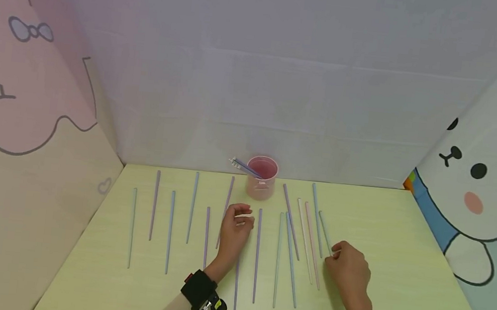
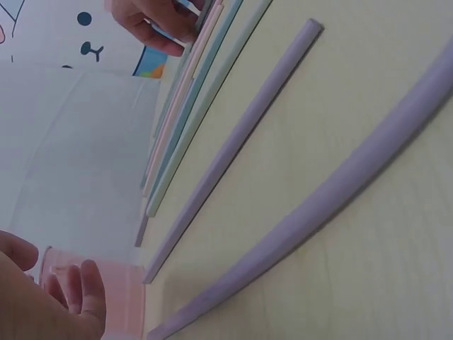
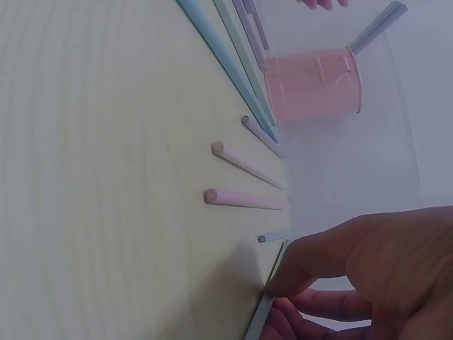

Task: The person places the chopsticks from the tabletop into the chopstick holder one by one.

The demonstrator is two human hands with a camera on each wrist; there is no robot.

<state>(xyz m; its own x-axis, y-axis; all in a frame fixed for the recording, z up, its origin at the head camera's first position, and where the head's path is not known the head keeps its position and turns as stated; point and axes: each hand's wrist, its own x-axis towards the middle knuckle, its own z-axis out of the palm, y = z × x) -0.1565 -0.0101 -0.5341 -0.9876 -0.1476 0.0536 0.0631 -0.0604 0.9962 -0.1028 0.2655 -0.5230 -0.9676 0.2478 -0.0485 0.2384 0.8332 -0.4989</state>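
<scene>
My right hand (image 1: 349,269) pinches a thin pale green stick (image 1: 324,229) near its lower end, at the right of the row. In the right wrist view, thumb and fingers meet on this stick (image 3: 257,319), close to the tabletop. My left hand (image 1: 236,229) hovers in front of a pink cup (image 1: 260,189), its fingers loosely bent with nothing visible between them. Beneath the left hand and wrist lie purple sticks (image 1: 236,290). A blue stick (image 1: 317,220), a pink stick (image 1: 312,245) and a white stick (image 1: 305,239) lie just left of the right hand.
The cup stands at the table's back edge, with a few bluish-purple sticks (image 1: 245,166) leaning out to the left. More pastel sticks, such as a green one (image 1: 132,228) and a blue one (image 1: 169,232), are spread over the left side. A white cloth wall (image 1: 255,90) rises behind.
</scene>
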